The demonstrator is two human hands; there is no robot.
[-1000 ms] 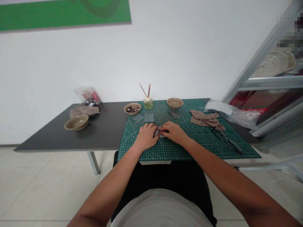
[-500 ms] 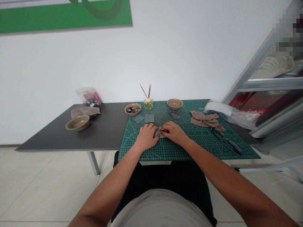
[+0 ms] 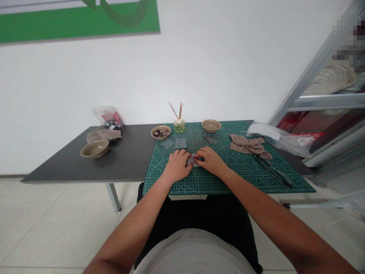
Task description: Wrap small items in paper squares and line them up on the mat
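Note:
Both hands meet over a small grey patterned piece on the green cutting mat. My left hand has its fingers curled at the piece's left side. From the right, my right hand pinches something small and dark above it, partly hidden by the fingers. Beyond the hands lie a grey square, a lighter grey piece and a darker grey piece. A bowl of dark and light bits stands at the mat's back left.
A reed diffuser and a tan bowl stand at the back. Brown cloth, a dark long tool and a plastic bag lie right. Another bowl, cloth and clear jar sit left.

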